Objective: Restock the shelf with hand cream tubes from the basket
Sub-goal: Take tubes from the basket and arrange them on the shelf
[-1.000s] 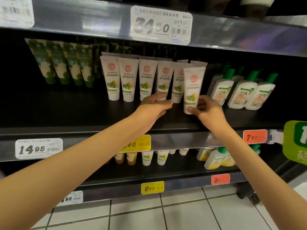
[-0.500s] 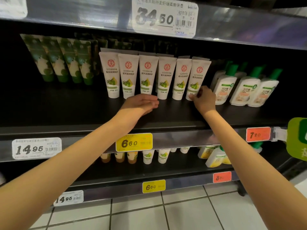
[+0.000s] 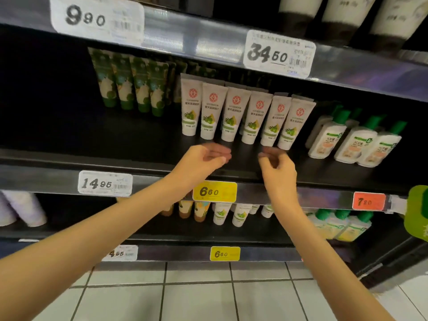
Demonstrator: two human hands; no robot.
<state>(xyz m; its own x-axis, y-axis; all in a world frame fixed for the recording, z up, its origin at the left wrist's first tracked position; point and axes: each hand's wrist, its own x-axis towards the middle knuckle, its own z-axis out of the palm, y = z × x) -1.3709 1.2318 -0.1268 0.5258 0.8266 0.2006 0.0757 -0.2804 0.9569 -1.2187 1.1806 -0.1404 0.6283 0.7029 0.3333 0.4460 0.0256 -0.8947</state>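
As they hover near the hand cream tubes [image 3: 234, 113], the left hand [image 3: 202, 161] and right hand [image 3: 279, 169] hold nothing. Both curl loosely.

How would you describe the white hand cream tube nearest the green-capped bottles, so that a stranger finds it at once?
Find the white 34.50 price label. On the shelf below it stands a row of six white tubes. The wanted tube is the rightmost one, directly beside the green-capped bottles.
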